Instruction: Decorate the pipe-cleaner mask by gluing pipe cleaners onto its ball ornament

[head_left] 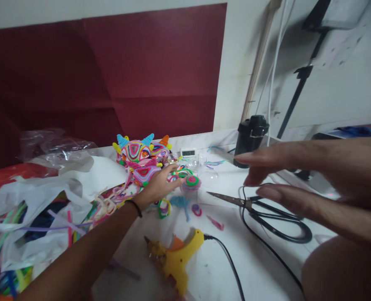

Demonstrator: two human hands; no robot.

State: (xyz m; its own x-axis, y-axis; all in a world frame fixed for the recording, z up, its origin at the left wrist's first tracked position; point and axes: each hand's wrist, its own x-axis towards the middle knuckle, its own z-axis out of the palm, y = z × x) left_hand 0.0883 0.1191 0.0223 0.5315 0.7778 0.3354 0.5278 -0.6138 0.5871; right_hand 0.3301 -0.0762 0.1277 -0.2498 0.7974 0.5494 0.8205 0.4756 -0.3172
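My left hand, with a dark band at its wrist, reaches into a cluster of colourful pipe-cleaner pieces. Its thumb and forefinger are apart, the thumb close to a round pink and green coil; whether they touch, I cannot tell. Just behind it sit horned pipe-cleaner animal heads. My right hand, large and near the camera, hangs over the black-handled scissors with fingers apart and nothing between them. Nearer me lies a yellow glue gun. Small pieces lie around, including a blue fuzzy one.
Bags of pipe cleaners fill the left side. A black bottle and a small digital clock stand at the back. The glue gun's black cord runs toward the front edge; another cable crosses the scissors. Clear plastic domes lie mid-table.
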